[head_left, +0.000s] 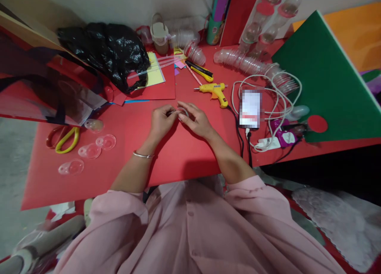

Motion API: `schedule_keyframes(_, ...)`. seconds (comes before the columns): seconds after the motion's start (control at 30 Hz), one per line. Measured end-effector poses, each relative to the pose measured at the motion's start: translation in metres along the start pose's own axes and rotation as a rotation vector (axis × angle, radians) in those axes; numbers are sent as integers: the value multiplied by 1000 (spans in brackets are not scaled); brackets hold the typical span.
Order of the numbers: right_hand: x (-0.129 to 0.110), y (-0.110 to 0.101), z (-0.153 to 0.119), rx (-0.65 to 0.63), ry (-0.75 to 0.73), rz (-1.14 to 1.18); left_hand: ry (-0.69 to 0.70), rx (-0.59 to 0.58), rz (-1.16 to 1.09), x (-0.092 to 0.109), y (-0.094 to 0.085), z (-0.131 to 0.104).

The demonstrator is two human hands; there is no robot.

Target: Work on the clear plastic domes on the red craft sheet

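Two bare hands meet above a tabletop covered in smooth red sheet (178,159). The left hand (162,122), a thin silver-coloured bangle (143,155) on its wrist, has thumb and fingers pinched together on a small, clear, curved plastic piece (184,111). The right hand (196,121) curls around the same piece from the other side, its fingertips near the left's; the piece is mostly hidden by fingers, so its full shape is hard to tell.

Just beyond the hands lies a yellow hot-glue gun (216,92) with a black cord, its metal nozzle pointing left. Behind it is a black-and-yellow utility knife (202,71). To the right, a phone with a bright, blurred screen (250,109) lies among looped white cables (299,87). To the left, three clear, round plastic pieces with domed bumps (90,151) lie near scissors with one yellow and one red handle loop (68,141). Farther back are a crumpled, shiny black plastic bag (104,47), a long nested stack of clear plastic cups (245,62) and a leaning green board (324,87).
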State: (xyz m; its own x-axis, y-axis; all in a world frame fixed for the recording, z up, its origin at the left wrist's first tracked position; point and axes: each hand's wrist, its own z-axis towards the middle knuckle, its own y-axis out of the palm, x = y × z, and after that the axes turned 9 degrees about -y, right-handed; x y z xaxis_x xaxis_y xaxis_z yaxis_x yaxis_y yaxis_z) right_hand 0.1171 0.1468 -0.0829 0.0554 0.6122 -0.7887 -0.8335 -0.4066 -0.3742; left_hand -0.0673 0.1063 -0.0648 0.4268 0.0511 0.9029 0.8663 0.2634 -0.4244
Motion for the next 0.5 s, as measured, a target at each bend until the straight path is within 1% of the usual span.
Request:
schedule_keyframes(0.07,1,1,-1,-16,-64,-26,108,5,143,1,-3,-3)
schedule_keyframes(0.13,1,3,-1,-31,-110,-42,164,11,240,3,-5,-5)
schedule_keyframes(0.2,0,3,-2,-35,-117,-52,165,13,253,6,-5,-7)
schedule_keyframes(0.27,-3,2,-1,-19,-99,-55,130,-1,174,9,-4,-7)
schedule_keyframes(0.33,-6,0,-1,14,-86,-58,34,-21,4,13,-3,-6)
schedule_keyframes(0.4,-8,-2,0,51,-96,-65,-155,-82,-240,15,-5,-3)
schedule_keyframes(0.43,-9,-2,0,68,-105,-68,-275,-142,-371,16,-7,-2)
schedule_keyframes(0.5,-9,-3,0,80,-119,-76,-514,-311,-596,18,-12,1)
